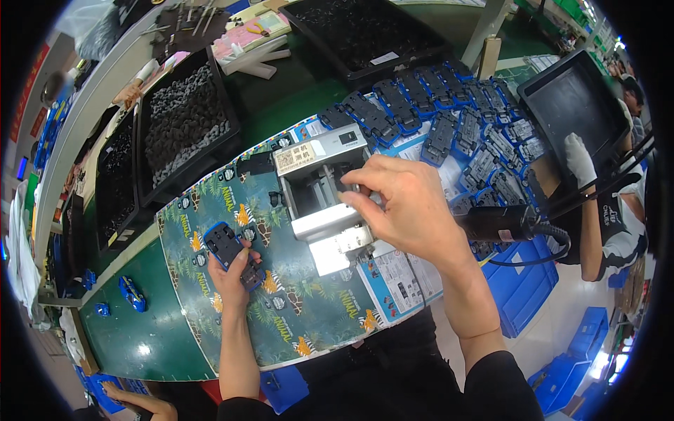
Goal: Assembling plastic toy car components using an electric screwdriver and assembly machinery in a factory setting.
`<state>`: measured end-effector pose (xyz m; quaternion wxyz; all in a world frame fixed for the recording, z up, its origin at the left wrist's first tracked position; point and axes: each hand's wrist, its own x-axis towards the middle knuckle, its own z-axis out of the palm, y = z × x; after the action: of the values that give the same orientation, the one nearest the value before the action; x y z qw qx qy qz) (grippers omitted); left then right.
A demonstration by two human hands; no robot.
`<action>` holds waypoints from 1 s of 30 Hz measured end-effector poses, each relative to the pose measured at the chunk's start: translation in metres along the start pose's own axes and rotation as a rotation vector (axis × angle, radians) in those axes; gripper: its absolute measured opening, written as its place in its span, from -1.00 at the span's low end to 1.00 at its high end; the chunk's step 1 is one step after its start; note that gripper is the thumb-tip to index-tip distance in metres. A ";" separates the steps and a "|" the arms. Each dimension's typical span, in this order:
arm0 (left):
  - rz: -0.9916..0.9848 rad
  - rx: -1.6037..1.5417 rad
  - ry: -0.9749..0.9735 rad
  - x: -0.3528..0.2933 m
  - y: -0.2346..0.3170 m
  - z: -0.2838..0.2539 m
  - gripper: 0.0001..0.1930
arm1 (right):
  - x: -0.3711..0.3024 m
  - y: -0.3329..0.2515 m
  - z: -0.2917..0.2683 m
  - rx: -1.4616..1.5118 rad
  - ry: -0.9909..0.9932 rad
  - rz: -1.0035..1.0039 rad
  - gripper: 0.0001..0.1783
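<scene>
At a green workbench, our left hand (pixel 235 277) clamps its fingers on a blue-and-black toy car chassis (pixel 232 251) lying on the animal-print mat (pixel 309 316), well left of the grey metal fixture (pixel 324 193). Our right hand (pixel 407 203) reaches into that fixture, fingers curled together on something inside we cannot make out. Rows of matching chassis (pixel 435 112) lie beyond, and a co-worker's gloved hand (pixel 580 160) touches a black tray (pixel 572 105).

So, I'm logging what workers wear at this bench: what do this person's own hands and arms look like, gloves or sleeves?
Both are bare: no gloves on the left hand or the right hand, and no rings, watch or wristband show. The forearms are uncovered. Dark black sleeves begin only near the elbows, at the lower edge of the picture. No markings show on them.
</scene>
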<state>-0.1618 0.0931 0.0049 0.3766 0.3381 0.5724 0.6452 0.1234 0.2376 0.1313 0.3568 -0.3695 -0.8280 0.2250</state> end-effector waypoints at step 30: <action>-0.014 0.015 0.111 -0.002 0.004 0.007 -0.37 | 0.021 0.029 0.015 0.221 0.386 -0.115 -0.92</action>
<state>-0.1550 0.0950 0.0098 0.3464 0.3003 0.5995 0.6561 0.1152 0.2704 0.1127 0.5591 -0.3163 -0.7345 0.2189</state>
